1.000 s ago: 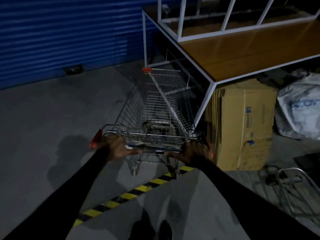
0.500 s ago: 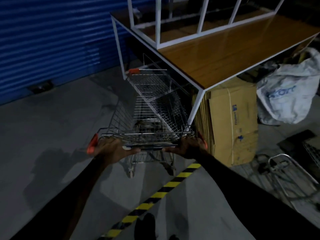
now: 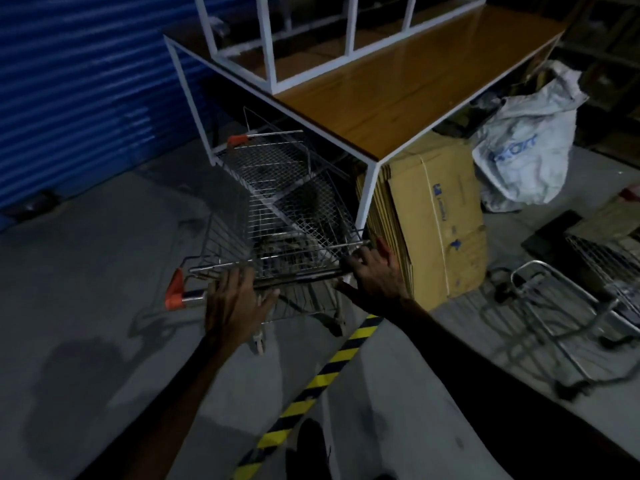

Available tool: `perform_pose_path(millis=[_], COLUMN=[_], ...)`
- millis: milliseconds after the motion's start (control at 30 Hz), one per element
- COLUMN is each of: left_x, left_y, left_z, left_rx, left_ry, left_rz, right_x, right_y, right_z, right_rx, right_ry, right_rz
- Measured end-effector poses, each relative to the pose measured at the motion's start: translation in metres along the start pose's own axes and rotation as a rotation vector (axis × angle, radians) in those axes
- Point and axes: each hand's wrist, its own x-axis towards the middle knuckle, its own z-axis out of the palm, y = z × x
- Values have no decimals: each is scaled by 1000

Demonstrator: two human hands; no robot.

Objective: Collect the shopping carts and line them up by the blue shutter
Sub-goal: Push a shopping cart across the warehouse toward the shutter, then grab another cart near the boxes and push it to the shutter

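Note:
A wire shopping cart (image 3: 235, 230) with an orange handle cap stands in front of me, its nose pushed into a second cart (image 3: 273, 157) that sits under the table's corner near the blue shutter (image 3: 86, 91). My left hand (image 3: 235, 299) lies over the cart's handle bar with straight, spread fingers. At the bar's right end, my right hand (image 3: 375, 271) touches it with its fingers spread as well. Neither hand is curled round the bar.
A white-framed table with a wooden top (image 3: 398, 84) overhangs the carts. Flat cardboard boxes (image 3: 433, 220) lean beside its leg, with a white sack (image 3: 526, 154) behind. Another metal cart frame (image 3: 554, 306) lies at the right. Yellow-black tape (image 3: 311, 386) crosses the floor.
Both hands gripped the handle bar earlier; now their fingers have straightened and spread off it. The cart has rolled forward, deeper into the one ahead, closer to the table.

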Motion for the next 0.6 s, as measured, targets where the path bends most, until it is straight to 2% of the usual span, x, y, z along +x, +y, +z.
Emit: perform_pose_path(millis=[67, 133, 233, 367, 600], left_x=[-12, -26, -48, -94, -201], left_y=[30, 59, 107, 178, 293], left_z=[-4, -9, -20, -32, -27], left_rx=[-79, -207, -364, -491, -581], left_ry=[-30, -22, -52, -63, -257], left_rz=[-16, -5, 38, 121, 276], right_x=[-28, -60, -120, -214, -406], right_y=[3, 4, 11, 27, 52], right_z=[-9, -26, -54, -71, -96], right_rx=[68, 137, 304, 520, 664], right_ry=[121, 174, 158, 255, 364], right_rz=[58, 112, 233, 488, 719])
